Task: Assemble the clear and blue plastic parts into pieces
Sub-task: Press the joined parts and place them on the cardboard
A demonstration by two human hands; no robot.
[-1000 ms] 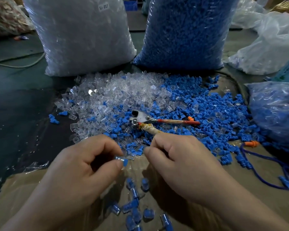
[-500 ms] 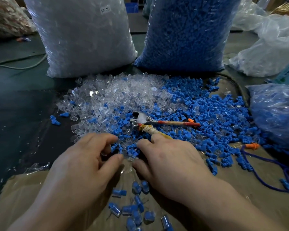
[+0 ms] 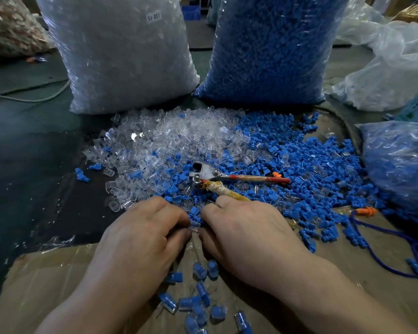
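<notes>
I'm pinching a small clear plastic cap (image 3: 194, 229) in my left hand (image 3: 140, 237), my right hand (image 3: 241, 235) curling with its grip impossible to tell, while roughly a dozen finished blue-in-clear pieces (image 3: 199, 271) are lying here and the big loose heap of clear and blue parts (image 3: 179, 141) is waiting.

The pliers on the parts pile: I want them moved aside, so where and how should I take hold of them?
Probably by the two handles, coming from the near right with the right hand. The pliers lie flat, metal head to the left, the red handle running right and the taped handle ending by that hand.
</notes>
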